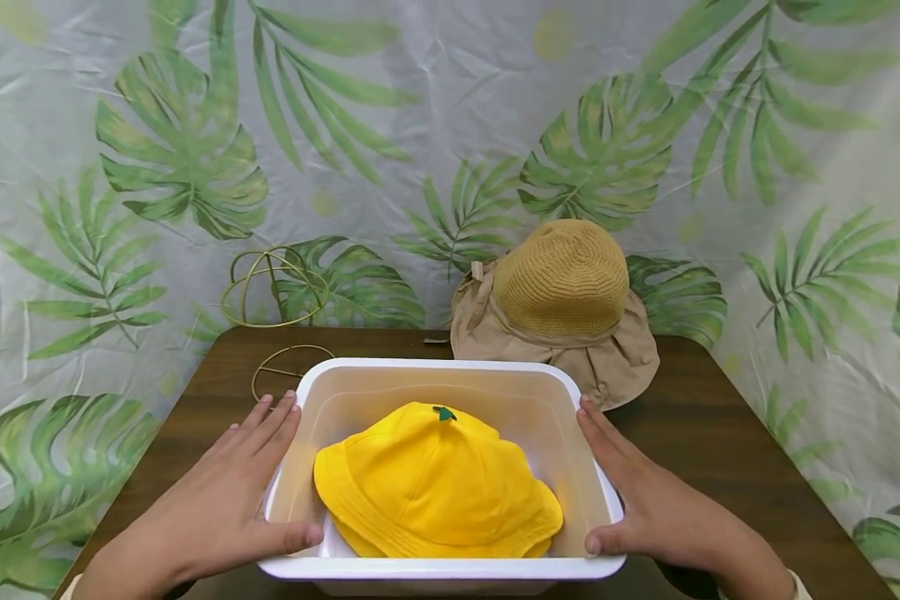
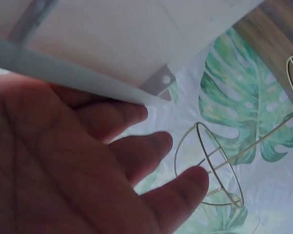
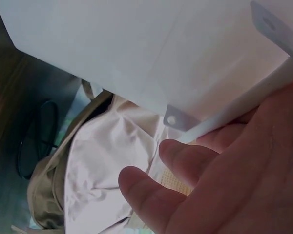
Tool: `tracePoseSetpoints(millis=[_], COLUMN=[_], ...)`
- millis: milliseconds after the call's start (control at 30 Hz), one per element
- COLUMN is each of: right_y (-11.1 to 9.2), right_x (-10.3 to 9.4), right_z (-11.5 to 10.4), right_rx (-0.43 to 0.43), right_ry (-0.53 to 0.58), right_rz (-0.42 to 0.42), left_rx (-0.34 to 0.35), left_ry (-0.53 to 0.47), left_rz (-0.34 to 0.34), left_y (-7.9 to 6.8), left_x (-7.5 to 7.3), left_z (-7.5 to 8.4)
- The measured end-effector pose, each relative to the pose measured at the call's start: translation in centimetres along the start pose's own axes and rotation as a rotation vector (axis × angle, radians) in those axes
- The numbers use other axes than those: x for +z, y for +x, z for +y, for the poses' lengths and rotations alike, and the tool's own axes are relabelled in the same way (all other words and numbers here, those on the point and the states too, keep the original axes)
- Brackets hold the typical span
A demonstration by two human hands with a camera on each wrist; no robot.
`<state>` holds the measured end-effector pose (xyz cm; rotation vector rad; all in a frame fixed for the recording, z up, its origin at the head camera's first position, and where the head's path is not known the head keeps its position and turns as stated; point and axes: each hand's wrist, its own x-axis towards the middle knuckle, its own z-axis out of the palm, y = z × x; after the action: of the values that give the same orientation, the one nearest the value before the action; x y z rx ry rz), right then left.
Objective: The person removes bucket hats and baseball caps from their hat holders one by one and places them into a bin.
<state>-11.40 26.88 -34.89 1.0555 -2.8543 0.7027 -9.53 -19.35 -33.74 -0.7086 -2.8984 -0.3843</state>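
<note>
A white plastic tub (image 1: pixel 442 568) is at the table's front in the head view, with a yellow bucket hat (image 1: pixel 442 492) inside, crown up. Its crown carries a small green tab. My left hand (image 1: pixel 225 500) holds the tub's left side, thumb over the rim and fingers along the outside. On the opposite side my right hand (image 1: pixel 652 500) holds the rim in the same way. Both wrist views show the tub's outer wall above the palm, the fingers under its rim and several spread away from it. The tub's underside is hidden in the head view.
Behind the tub at right sits a straw hat (image 1: pixel 562 283) with a wide beige cloth brim. A gold wire stand (image 1: pixel 277 287) rises at back left, its round base on the dark wooden table (image 1: pixel 720 433). A leaf-print curtain (image 1: pixel 450 125) hangs behind.
</note>
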Motion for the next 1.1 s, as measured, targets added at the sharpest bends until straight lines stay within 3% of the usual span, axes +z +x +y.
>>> tracePoseSetpoints(millis=[233, 500, 733, 933, 1100], right_y=[0.2, 0.4, 0.3, 0.4, 1.4], right_x=[-0.1, -0.4, -0.8, -1.3, -3.3], right_z=[0.4, 0.4, 0.1, 0.3, 1.7], right_rx=[-0.021, -0.037, -0.016, -0.022, -0.054], right_ry=[0.002, -0.025, -0.082, -0.076, -0.061], right_rz=[-0.007, -0.029, -0.072, -0.089, -0.002], left_rx=[0.081, 0.044, 0.073, 0.061, 0.090], left_ry=[-0.027, -0.030, -0.007, -0.023, -0.020], left_rz=[0.002, 0.027, 0.053, 0.032, 0.046], left_y=[-0.4, -0.8, -0.7, -0.6, -0.6], left_x=[0.0, 0.2, 0.2, 0.1, 0.2], left_z=[-0.7, -0.4, -0.3, -0.4, -0.6])
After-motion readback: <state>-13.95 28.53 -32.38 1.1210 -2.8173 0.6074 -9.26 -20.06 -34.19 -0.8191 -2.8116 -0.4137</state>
